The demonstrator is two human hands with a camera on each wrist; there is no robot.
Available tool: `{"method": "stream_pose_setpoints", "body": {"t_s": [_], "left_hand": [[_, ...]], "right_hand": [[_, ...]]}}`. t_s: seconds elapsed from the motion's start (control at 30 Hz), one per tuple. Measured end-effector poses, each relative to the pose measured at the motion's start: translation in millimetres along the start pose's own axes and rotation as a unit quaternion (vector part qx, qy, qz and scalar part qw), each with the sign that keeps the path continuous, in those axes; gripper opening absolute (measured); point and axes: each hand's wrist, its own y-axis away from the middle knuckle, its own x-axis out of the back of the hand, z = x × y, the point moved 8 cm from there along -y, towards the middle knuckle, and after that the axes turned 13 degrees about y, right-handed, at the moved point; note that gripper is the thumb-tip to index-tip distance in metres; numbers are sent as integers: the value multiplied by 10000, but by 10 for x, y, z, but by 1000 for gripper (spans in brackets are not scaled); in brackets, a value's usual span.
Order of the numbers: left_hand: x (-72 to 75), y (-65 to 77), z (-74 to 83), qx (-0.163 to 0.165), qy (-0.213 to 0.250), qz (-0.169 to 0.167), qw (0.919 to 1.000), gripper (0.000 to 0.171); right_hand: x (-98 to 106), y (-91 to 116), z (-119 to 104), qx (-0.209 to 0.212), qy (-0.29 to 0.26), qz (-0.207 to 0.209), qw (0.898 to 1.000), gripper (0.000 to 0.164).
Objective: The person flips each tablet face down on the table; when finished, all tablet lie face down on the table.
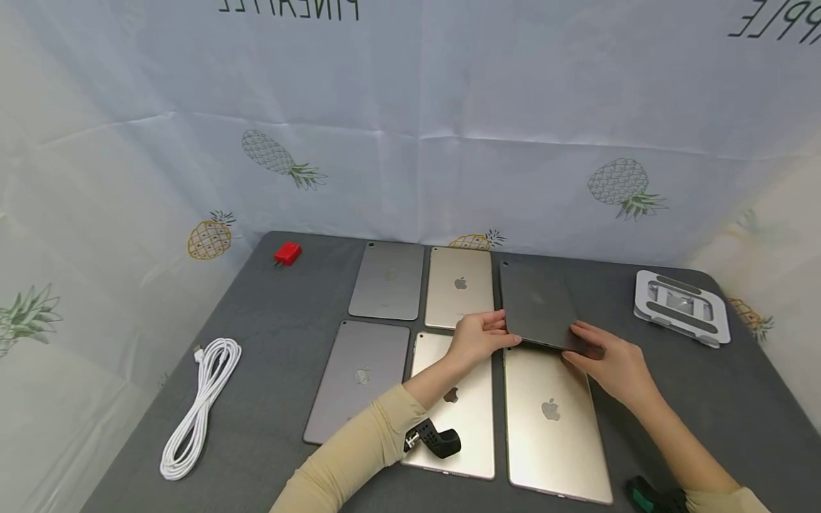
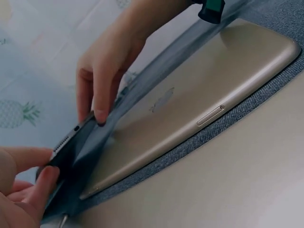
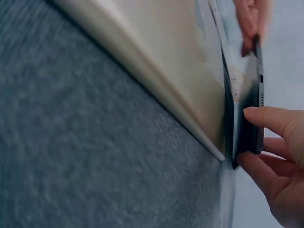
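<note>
A dark grey tablet (image 1: 537,299) lies at the back right of two rows of tablets, its near edge lifted off the table. My left hand (image 1: 477,342) pinches its near left corner, while my right hand (image 1: 609,362) pinches the near right corner. In the left wrist view, the tablet's edge shows small speaker holes and a port between both hands. Just in front is a gold tablet (image 1: 554,427), back side up. Two more gold tablets (image 1: 471,434) lie to its left, one partly under my left forearm. Farther left are two grey tablets (image 1: 388,281).
A red plug adapter (image 1: 287,254) sits at the back left of the dark table (image 1: 276,399). Below it lies a coiled white cable (image 1: 204,406). A folded white and grey stand (image 1: 681,306) is at the right. A pineapple-print cloth (image 1: 410,178) hangs behind the table.
</note>
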Motion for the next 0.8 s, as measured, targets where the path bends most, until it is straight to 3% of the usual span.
{"method": "stream_pose_setpoints", "body": {"t_s": [0.3,0.37,0.43,0.53,0.73,0.8], "left_hand": [[-17,-32,-2,-242,-674,-256,9971,55],[-28,-43,20,-427,-1028,-306,9933,55],[-54,-50,58,-745,-1598,-399,9835,53],[-107,-57,118,-1317,-2673,-498,9533,47],[-208,-52,192,-2042,-4690,-408,8583,23],[-231,-54,208,-2190,-5077,-333,8326,23]], "right_hand": [[-25,61,184,-898,-125,-647,9938,68],[-49,63,207,-977,-126,-702,9927,70],[-71,51,216,-976,-139,-696,9927,71],[-104,15,219,-940,-127,-662,9933,71],[-138,-62,212,-791,-8,-496,9956,65],[-141,-85,210,-712,57,-399,9966,63]]}}
